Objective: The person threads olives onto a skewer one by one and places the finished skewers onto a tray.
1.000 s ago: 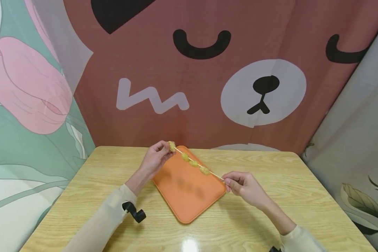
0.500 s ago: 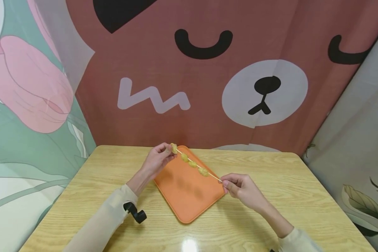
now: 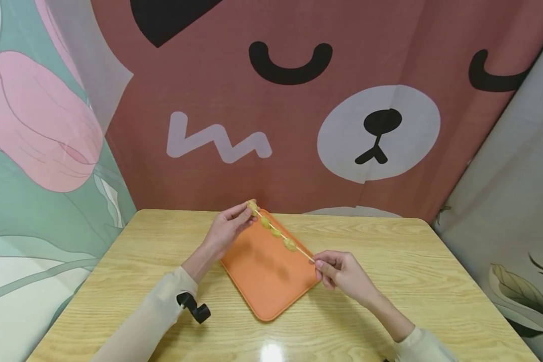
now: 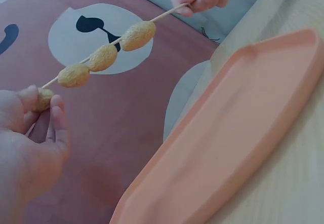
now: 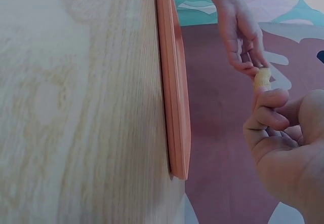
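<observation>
A thin wooden skewer (image 4: pixel 167 14) with several oval, yellowish-brown food pieces (image 4: pixel 103 58) on it slants down from left to right above an orange tray (image 3: pixel 269 299). My left hand (image 3: pixel 221 230) pinches the piece at the skewer's far left end between thumb and fingers. At the lower right, my right hand (image 3: pixel 349 277) pinches the bare end of the stick with thumb and forefinger. The left wrist view shows gaps of bare stick between some pieces. In the right wrist view, one food piece (image 5: pixel 262 79) shows beyond my right hand; the rest of the skewer is hidden.
The tray has a low raised rim and lies cornerwise on a light wood table (image 3: pixel 172 322), near its back edge. Behind the table hangs a brown bear-print curtain (image 3: pixel 294 125); a floral curtain (image 3: pixel 40 120) is on the left. A black strap mount (image 3: pixel 192 305) sits on the left sleeve.
My right hand has shifted slightly left with the stick end. The skewer's left end has moved a little right and up. Both hands keep their grip.
</observation>
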The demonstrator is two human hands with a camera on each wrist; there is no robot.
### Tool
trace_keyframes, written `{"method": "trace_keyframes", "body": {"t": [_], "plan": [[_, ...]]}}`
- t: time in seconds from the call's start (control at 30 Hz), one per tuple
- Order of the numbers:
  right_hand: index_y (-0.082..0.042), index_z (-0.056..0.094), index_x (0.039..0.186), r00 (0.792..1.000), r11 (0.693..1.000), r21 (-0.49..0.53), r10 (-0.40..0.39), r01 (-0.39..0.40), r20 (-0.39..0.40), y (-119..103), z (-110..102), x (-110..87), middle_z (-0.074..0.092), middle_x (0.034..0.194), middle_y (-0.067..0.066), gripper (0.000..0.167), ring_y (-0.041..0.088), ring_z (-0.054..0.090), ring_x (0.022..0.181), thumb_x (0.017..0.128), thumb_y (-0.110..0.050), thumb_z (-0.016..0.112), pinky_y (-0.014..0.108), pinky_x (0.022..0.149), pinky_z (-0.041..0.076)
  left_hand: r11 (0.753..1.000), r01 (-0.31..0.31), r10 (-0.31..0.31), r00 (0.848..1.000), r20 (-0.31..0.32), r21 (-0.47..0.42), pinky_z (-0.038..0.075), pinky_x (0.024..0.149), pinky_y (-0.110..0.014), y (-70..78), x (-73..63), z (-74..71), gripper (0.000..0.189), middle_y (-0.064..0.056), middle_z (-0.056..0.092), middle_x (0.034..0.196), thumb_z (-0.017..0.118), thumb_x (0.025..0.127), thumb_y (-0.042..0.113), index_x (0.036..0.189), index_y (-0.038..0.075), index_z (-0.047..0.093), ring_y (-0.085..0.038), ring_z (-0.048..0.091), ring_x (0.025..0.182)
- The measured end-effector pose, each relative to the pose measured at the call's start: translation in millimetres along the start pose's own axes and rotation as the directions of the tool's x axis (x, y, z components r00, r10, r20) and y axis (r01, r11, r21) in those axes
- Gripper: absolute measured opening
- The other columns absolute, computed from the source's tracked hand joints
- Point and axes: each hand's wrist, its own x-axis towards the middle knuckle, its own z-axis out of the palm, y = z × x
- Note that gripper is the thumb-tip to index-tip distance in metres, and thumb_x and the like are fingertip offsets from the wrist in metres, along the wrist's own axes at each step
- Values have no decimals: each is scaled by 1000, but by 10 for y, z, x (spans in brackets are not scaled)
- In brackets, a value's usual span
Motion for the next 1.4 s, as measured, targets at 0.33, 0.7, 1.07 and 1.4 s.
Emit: {"method": "trace_keyframes", "body": {"t": [0.33, 0.7, 1.07, 1.4], "plan": [[0, 71, 111, 998, 999, -30, -23, 25, 60, -13, 32, -15, 62, 80, 28, 19, 9, 47, 53, 106, -13, 58, 20, 44, 35, 999, 3, -1, 999, -43, 43, 50, 102, -41, 51, -11, -29, 40, -13, 70, 115, 71, 99, 18, 131, -5, 65, -21, 67, 101], [0, 70, 110, 996, 998, -24, -56, 58, 76, 1, 102, -11, 63, 79, 24, 18, 9, 47, 53, 106, -12, 58, 20, 43, 36, 995, 39, -34, 998, -61, 89, 52, 98, -37, -34, 14, -32, 39, -15, 70, 112, 73, 97, 20, 126, -6, 68, -23, 66, 102], [-2, 71, 112, 995, 999, -35, -27, 30, 100, 49, 110, 1, 65, 80, 22, 21, 12, 48, 52, 107, -16, 57, 24, 42, 39, 987, 86, -81, 996, -47, 133, 51, 101, -42, -51, -8, -50, 34, -15, 69, 114, 74, 97, 24, 120, -1, 72, -28, 65, 105], [-1, 73, 113, 985, 990, -137, 44, -21, 166, -8, 222, 172, 67, 95, 21, 25, 25, 63, 76, 101, -23, 67, 34, 61, 55, 993, 79, -77, 997, -22, 88, 52, 97, -33, 55, 42, -60, 41, -15, 67, 125, 69, 101, 19, 134, -5, 63, -25, 64, 107]]}}
